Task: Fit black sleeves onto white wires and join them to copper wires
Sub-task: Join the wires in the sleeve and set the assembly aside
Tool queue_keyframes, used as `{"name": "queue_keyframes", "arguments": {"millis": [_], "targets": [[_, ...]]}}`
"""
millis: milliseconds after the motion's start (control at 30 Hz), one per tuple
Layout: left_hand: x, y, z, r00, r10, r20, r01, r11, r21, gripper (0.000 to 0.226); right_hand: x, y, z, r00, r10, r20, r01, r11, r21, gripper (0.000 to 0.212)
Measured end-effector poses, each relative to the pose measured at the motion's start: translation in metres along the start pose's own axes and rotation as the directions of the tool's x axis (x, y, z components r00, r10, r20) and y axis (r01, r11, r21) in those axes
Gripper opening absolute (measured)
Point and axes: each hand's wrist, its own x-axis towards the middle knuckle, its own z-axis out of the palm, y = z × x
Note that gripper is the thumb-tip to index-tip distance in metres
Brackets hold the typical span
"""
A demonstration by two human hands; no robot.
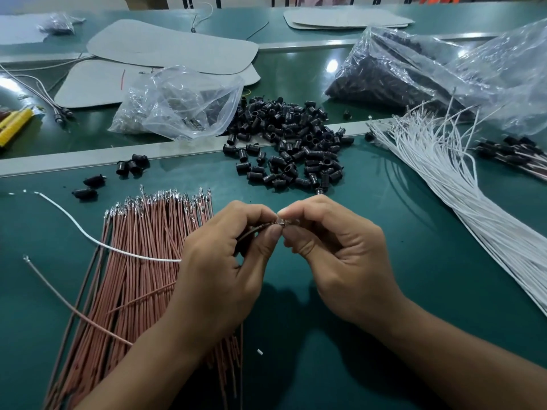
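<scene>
Head view: both hands are seen meeting over the green table (384, 261), right in the middle. A small shiny piece (281, 222) is pinched between them: the left hand (225, 261) is closed on it with thumb and curled fingers (273, 235), and the right hand (334, 261) is clamped on its other end from the opposite side. A dark sleeve (250, 232) is glimpsed just under the left fingertips; how it sits on the wire cannot be told.

A single white wire (88, 236) is seen running out from behind the left hand, across the copper wires (142, 261), towards the table's left edge. The copper bundle is fanned out beneath the left wrist, its metal tips pointing away from the person. One loose copper-coloured wire (74, 309) is curved beside it.

Straight ahead, the pile of black sleeves (290, 143) is spread across the table's metal strip, a few strays lying off to the left. The bundle of white wires (444, 173) is laid diagonally on the right. Behind, a clear bag (177, 105) and a larger bag of dark parts (399, 69) are slumped near grey sheets (171, 45).
</scene>
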Motion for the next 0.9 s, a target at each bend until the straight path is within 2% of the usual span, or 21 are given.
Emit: {"name": "queue_keyframes", "arguments": {"millis": [167, 300, 533, 733, 900], "targets": [[0.001, -0.002, -0.005, 0.998, -0.019, 0.059, 0.019, 1.000, -0.006, 0.009, 0.001, 0.001, -0.002, 0.999, -0.023, 0.025, 0.023, 1.000, 0.006, 0.014], [0.002, -0.003, -0.008, 0.996, 0.005, 0.084, -0.006, 1.000, 0.013, 0.014, 0.002, 0.000, -0.005, 1.000, -0.012, 0.029, 0.013, 0.999, -0.039, 0.013], [0.000, -0.003, -0.007, 0.996, 0.001, 0.095, -0.004, 1.000, 0.031, 0.016, 0.004, 0.000, -0.008, 0.994, -0.083, 0.074, 0.094, 0.982, -0.163, 0.010], [-0.001, 0.001, -0.007, 0.982, -0.133, 0.131, 0.154, 0.974, -0.167, 0.007, 0.007, -0.002, -0.012, 0.982, -0.150, 0.118, 0.173, 0.961, -0.214, 0.014], [-0.003, 0.001, -0.011, 0.953, -0.214, 0.215, 0.279, 0.899, -0.338, 0.007, 0.008, -0.003, -0.015, 0.967, -0.208, 0.150, 0.244, 0.927, -0.284, 0.009]]}}
